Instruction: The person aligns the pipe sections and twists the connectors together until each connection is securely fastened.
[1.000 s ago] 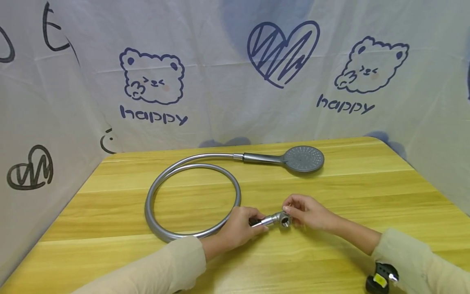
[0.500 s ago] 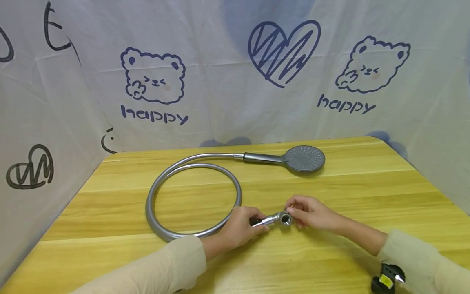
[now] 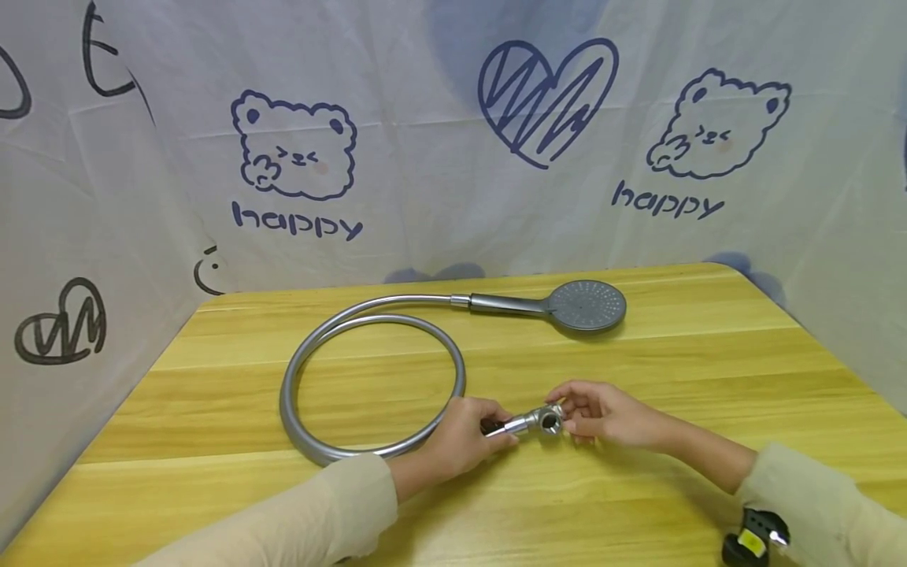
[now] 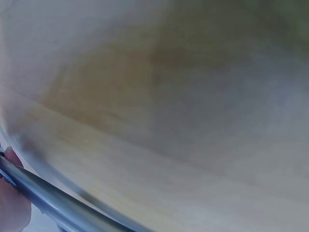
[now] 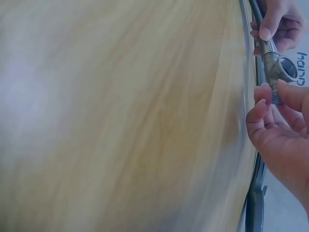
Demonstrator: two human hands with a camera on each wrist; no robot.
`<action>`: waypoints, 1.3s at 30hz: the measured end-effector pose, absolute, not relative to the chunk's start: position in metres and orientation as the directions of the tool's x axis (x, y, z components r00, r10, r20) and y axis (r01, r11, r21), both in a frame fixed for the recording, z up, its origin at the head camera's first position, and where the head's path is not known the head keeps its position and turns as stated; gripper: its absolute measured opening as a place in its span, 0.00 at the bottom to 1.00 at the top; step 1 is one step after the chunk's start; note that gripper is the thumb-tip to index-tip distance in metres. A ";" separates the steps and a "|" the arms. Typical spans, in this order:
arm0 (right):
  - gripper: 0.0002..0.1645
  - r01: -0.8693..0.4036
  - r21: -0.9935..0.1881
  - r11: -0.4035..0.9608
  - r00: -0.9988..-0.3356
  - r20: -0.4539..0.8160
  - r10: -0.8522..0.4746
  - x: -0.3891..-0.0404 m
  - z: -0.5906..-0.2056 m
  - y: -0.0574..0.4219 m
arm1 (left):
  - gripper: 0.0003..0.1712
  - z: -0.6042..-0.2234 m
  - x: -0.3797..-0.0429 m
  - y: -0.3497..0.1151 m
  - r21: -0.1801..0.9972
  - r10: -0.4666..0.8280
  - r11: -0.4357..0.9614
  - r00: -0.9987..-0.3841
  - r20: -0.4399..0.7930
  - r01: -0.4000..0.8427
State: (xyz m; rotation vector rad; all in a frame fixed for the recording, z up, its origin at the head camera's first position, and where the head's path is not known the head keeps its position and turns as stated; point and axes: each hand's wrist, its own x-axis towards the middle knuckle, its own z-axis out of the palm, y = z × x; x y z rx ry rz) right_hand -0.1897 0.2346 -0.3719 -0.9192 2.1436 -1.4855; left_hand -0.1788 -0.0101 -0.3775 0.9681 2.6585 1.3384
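Note:
In the head view my left hand (image 3: 460, 441) grips the chrome end (image 3: 517, 425) of a grey shower hose (image 3: 289, 386). A metal tee fitting (image 3: 541, 414) sits on that end, its round opening facing me. At the fitting's other side is my right hand (image 3: 612, 416). The right wrist view shows that hand's thumb and fingers pinching the threaded stub of the tee fitting (image 5: 274, 71). Along the lower left of the left wrist view runs the hose (image 4: 58, 203), beside part of my left hand (image 4: 12, 208).
A grey shower head (image 3: 586, 305) lies at the back of the wooden table (image 3: 694, 354), joined to the hose's far end. The hose forms a loop left of my hands. Behind the table hangs a white cloth (image 3: 425, 157) with drawings.
My right hand has shifted slightly right, and its thumb has moved lower along the fitting's end. The left hand keeps its place on the hose end.

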 end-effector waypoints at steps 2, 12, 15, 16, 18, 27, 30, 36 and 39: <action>0.23 -0.313 -0.924 0.221 -0.710 0.073 -0.700 -0.190 -0.372 0.234 | 0.08 -0.378 -0.179 -0.010 0.731 0.531 0.442 -0.808 0.255 0.520; 0.20 -0.324 -0.913 0.247 -0.732 0.077 -0.677 -0.190 -0.374 0.233 | 0.08 -0.377 -0.179 -0.009 0.741 0.522 0.445 -0.818 0.242 0.503; 0.17 -0.322 -0.914 0.249 -0.734 0.075 -0.676 -0.190 -0.374 0.233 | 0.08 -0.378 -0.179 -0.009 0.737 0.522 0.449 -0.818 0.242 0.505; 0.17 -0.323 -0.913 0.250 -0.734 0.075 -0.675 -0.190 -0.373 0.233 | 0.08 -0.378 -0.179 -0.009 0.735 0.523 0.451 -0.817 0.243 0.507; 0.16 -0.334 -0.906 0.259 -0.738 0.080 -0.670 -0.190 -0.373 0.233 | 0.08 -0.378 -0.179 -0.009 0.732 0.524 0.452 -0.815 0.245 0.511; 0.17 -0.343 -0.874 0.345 -0.783 0.063 -0.619 -0.188 -0.369 0.232 | 0.09 -0.379 -0.179 -0.010 0.718 0.529 0.461 -0.811 0.249 0.521; 0.17 -0.332 -0.873 0.358 -0.791 0.050 -0.610 -0.188 -0.368 0.232 | 0.09 -0.379 -0.179 -0.010 0.718 0.530 0.464 -0.812 0.245 0.519; 0.16 -0.319 -0.885 0.340 -0.786 0.047 -0.616 -0.188 -0.368 0.232 | 0.10 -0.379 -0.179 -0.010 0.718 0.534 0.465 -0.811 0.240 0.518; 0.16 -0.299 -0.892 0.339 -0.794 0.036 -0.606 -0.187 -0.368 0.231 | 0.10 -0.379 -0.179 -0.010 0.716 0.537 0.467 -0.810 0.237 0.519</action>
